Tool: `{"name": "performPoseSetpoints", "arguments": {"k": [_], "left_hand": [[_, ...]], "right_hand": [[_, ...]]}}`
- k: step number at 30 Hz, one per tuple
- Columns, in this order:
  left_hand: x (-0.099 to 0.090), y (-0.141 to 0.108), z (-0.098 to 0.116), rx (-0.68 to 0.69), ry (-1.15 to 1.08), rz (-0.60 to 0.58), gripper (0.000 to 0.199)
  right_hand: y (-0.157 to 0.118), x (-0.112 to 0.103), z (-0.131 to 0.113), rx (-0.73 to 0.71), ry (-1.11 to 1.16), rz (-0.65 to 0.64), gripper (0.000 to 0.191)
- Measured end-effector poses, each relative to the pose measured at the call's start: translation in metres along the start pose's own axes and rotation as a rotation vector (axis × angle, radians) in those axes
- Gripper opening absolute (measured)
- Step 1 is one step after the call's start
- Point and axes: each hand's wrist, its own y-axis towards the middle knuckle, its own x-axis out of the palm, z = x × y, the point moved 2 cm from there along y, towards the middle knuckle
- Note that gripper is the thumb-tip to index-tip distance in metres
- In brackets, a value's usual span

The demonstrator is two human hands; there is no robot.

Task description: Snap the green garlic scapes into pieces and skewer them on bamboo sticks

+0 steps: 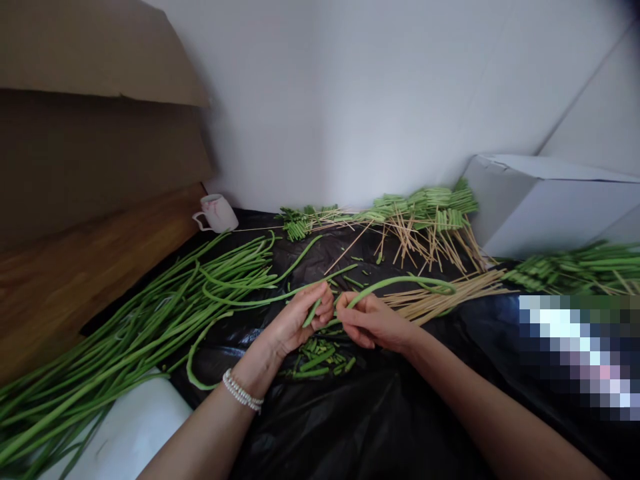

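A green stem [400, 281] was held beyond the cut pieces [317, 360].
It was finger-pinched by the right hand [373, 318], its length arched rightward; fingers of the left hand [300, 310] were curled round a green piece [312, 313]. Contents of the mug [221, 213], left of the cut pieces, were hidden.

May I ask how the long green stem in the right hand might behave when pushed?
The stem probably flexes, since it arches and curls over. It looks light, being slender in the right hand. It may snap fairly easily, as short green pieces lie nearby.
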Motion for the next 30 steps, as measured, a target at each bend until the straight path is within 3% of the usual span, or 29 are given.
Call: {"name": "performPoseSetpoints", "arguments": {"k": [4,9,13,16,20,24,30], "left_hand": [[0.000,0.001,-0.002,0.005,0.108,0.065,0.028],[0.002,0.001,-0.007,0.017,0.353,0.122,0.044],[-0.002,0.003,-0.008,0.014,0.304,0.187,0.040],[-0.005,0.004,-0.005,-0.006,0.269,0.202,0.040],[-0.005,0.003,-0.003,-0.012,0.332,0.123,0.042],[-0.005,0.002,-0.007,-0.026,0.421,0.052,0.042],[-0.005,0.005,-0.002,0.121,0.581,0.137,0.038]], "right_hand": [[-0.001,0.004,0.002,0.074,-0.189,-0.058,0.027],[0.001,0.007,0.005,0.163,-0.374,-0.104,0.032],[0.002,0.004,0.005,0.187,-0.432,-0.015,0.034],[0.003,-0.007,0.002,0.129,-0.394,0.157,0.034],[0.005,-0.020,0.000,-0.015,-0.259,0.348,0.034],[0.007,-0.021,0.000,-0.124,-0.216,0.362,0.032],[0.006,-0.016,-0.005,-0.215,-0.318,0.413,0.029]]}}
